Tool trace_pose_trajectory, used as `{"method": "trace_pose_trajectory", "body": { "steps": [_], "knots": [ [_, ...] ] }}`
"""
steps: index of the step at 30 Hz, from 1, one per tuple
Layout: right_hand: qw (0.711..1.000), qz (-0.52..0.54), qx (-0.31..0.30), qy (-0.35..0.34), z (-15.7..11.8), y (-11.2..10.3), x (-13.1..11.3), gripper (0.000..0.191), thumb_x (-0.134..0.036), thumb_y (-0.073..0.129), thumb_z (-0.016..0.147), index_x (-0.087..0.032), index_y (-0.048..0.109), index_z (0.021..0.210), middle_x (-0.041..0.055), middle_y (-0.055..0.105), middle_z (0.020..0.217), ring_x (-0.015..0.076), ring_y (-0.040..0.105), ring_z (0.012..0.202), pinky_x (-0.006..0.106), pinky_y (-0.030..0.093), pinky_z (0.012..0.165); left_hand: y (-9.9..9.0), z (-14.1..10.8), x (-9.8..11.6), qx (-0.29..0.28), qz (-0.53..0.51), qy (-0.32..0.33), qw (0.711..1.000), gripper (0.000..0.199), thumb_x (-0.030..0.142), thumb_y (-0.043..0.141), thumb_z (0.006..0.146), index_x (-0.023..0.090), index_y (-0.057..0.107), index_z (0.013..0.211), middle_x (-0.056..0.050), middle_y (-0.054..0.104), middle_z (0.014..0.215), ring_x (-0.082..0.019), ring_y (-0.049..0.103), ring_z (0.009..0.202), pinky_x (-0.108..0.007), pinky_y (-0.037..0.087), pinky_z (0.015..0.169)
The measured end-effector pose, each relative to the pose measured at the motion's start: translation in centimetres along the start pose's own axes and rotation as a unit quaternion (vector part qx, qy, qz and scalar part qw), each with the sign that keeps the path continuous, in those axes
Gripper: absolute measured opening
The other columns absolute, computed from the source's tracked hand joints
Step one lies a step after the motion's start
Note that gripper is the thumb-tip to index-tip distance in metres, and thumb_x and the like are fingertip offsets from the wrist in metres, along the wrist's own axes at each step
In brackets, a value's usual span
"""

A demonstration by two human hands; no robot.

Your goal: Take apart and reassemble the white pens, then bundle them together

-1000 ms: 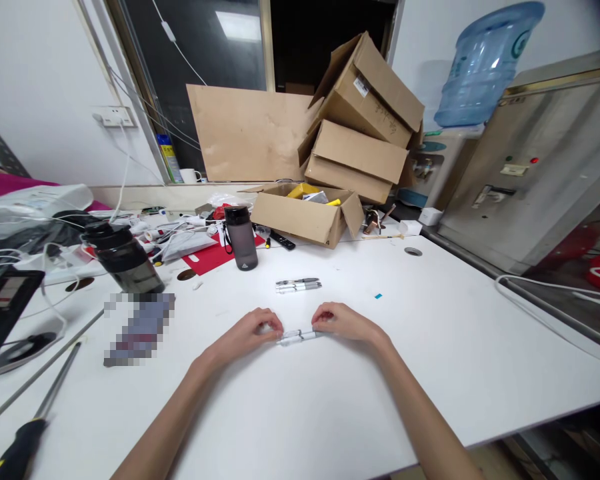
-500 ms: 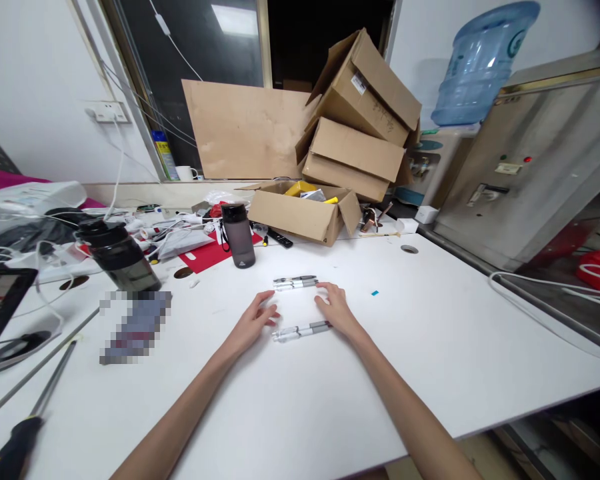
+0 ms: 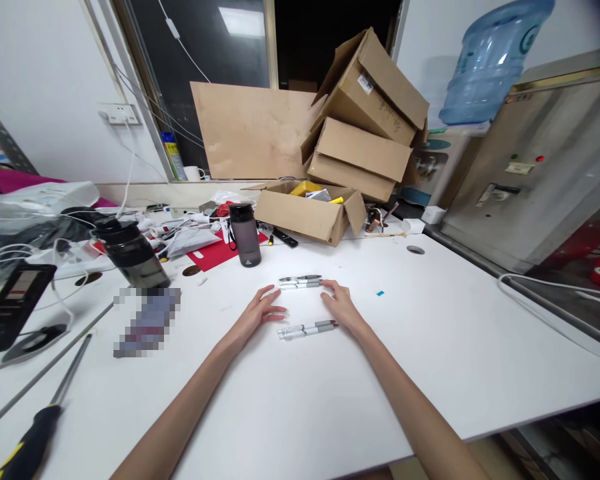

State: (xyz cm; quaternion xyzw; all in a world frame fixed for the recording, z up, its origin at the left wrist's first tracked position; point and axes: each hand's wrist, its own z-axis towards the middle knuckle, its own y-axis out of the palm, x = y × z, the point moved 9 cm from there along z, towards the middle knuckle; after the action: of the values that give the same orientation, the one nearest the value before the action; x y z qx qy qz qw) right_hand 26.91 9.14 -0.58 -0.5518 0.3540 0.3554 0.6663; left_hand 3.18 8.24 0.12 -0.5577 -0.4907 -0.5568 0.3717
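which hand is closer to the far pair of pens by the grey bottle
Right. The right hand has its fingertips at the right end of the far pens, seemingly touching them. The left hand lies open on the table, short of their left end.

The pen pair (image 3: 307,329), gripped at both ends a second ago, is now released and left lying on the table (image 3: 430,373) in the middle of the frame. The left hand (image 3: 258,311) and right hand (image 3: 341,304) are opened and moved up the frame toward the second pen pair (image 3: 301,282), with the right fingers (image 3: 327,285) brought just beside its right end.
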Motion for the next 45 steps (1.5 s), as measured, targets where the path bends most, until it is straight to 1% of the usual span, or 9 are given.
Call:
{"method": "trace_pose_trajectory", "body": {
  "steps": [4, 8, 13, 20, 25, 29, 33, 39, 45],
  "knots": [
    [1.0, 0.004, 0.005, 0.004, 0.0, -0.2, 0.1, 0.047, -0.03, 0.049, 0.087, -0.02, 0.059, 0.131, 0.0094, 0.058, 0.13, 0.0261, 0.047, 0.125, 0.04, 0.038, 0.107, -0.6, 0.3, -0.3, 0.025, 0.006, 0.025, 0.999, 0.039, 0.042, 0.054, 0.099, 0.02, 0.05, 0.13, -0.017, 0.036, 0.157, -0.024, 0.073, 0.102, -0.044, 0.062, 0.09],
    [1.0, -0.003, 0.012, -0.009, 0.0, -0.1, 0.0, 0.046, -0.029, 0.048, 0.086, -0.022, 0.06, 0.13, 0.0079, 0.059, 0.129, 0.0252, 0.049, 0.122, 0.04, 0.038, 0.107, -0.5, 0.4, -0.3, 0.015, 0.017, 0.028, 0.999, 0.043, 0.045, 0.055, 0.098, 0.023, 0.048, 0.134, -0.015, 0.026, 0.163, -0.024, 0.073, 0.104, -0.044, 0.063, 0.091],
    [1.0, 0.014, 0.02, -0.009, 0.2, -0.3, 0.3, 0.044, -0.029, 0.05, 0.085, -0.021, 0.061, 0.127, 0.0085, 0.061, 0.126, 0.0254, 0.053, 0.116, 0.041, 0.042, 0.104, 0.0, 0.0, 0.1, -0.004, 0.0, 0.007, 1.0, 0.048, 0.044, 0.057, 0.097, 0.022, 0.046, 0.137, -0.017, 0.037, 0.158, -0.025, 0.072, 0.106, -0.045, 0.06, 0.096],
    [0.994, 0.088, 0.049, -0.03, 0.6, -1.3, 0.1, 0.031, -0.023, 0.06, 0.079, -0.019, 0.068, 0.109, 0.0083, 0.059, 0.117, 0.0195, 0.063, 0.093, 0.036, 0.051, 0.094, 0.0, -0.5, 0.9, 0.026, 0.039, 0.068, 0.997, 0.042, 0.04, 0.066, 0.09, 0.021, 0.053, 0.125, -0.014, 0.048, 0.149, -0.026, 0.068, 0.115, -0.043, 0.056, 0.102],
    [0.995, 0.041, -0.004, -0.087, -0.8, -0.7, -2.2, 0.018, -0.028, 0.066, 0.081, -0.02, 0.074, 0.096, 0.0057, 0.057, 0.101, 0.0181, 0.061, 0.085, 0.032, 0.052, 0.084, 0.5, -0.9, 1.9, 0.021, 0.151, 0.111, 0.982, 0.047, 0.045, 0.071, 0.083, 0.021, 0.056, 0.121, -0.01, 0.063, 0.125, -0.026, 0.071, 0.108, -0.041, 0.057, 0.095],
    [0.988, -0.02, -0.052, -0.147, -2.3, -0.4, -4.7, 0.014, -0.03, 0.056, 0.093, -0.021, 0.067, 0.094, 0.0045, 0.061, 0.098, 0.0194, 0.059, 0.089, 0.031, 0.047, 0.08, 1.1, -1.7, 3.4, 0.022, 0.264, 0.187, 0.946, 0.03, 0.044, 0.066, 0.086, 0.023, 0.065, 0.107, -0.007, 0.059, 0.121, -0.022, 0.07, 0.098, -0.036, 0.058, 0.086],
    [0.981, -0.059, -0.101, -0.154, -3.1, 0.2, -5.4, 0.019, -0.034, 0.043, 0.1, -0.023, 0.057, 0.094, 0.0027, 0.062, 0.09, 0.0207, 0.057, 0.086, 0.031, 0.043, 0.076, 1.7, -2.4, 4.2, 0.025, 0.315, 0.229, 0.921, 0.024, 0.042, 0.061, 0.09, 0.024, 0.066, 0.106, -0.006, 0.056, 0.121, -0.019, 0.069, 0.092, -0.036, 0.056, 0.09],
    [0.979, -0.061, -0.134, -0.141, -3.7, 0.6, -5.9, 0.022, -0.034, 0.036, 0.102, -0.025, 0.049, 0.087, -0.0017, 0.056, 0.078, 0.0176, 0.05, 0.07, 0.028, 0.037, 0.065, 2.0, -2.5, 3.7, 0.008, 0.363, 0.194, 0.911, 0.025, 0.042, 0.059, 0.094, 0.026, 0.061, 0.113, -0.002, 0.07, 0.103, -0.02, 0.066, 0.088, -0.032, 0.051, 0.084],
    [0.974, -0.077, -0.143, -0.155, -3.9, 0.8, -6.1, 0.02, -0.022, 0.039, 0.097, -0.023, 0.051, 0.082, 0.0013, 0.059, 0.082, 0.0172, 0.051, 0.072, 0.027, 0.035, 0.066, 2.5, -2.7, 4.1, -0.007, 0.377, 0.201, 0.904, 0.029, 0.044, 0.051, 0.098, 0.026, 0.066, 0.115, -0.003, 0.071, 0.113, -0.021, 0.063, 0.088, -0.031, 0.048, 0.086]
  ]
}}
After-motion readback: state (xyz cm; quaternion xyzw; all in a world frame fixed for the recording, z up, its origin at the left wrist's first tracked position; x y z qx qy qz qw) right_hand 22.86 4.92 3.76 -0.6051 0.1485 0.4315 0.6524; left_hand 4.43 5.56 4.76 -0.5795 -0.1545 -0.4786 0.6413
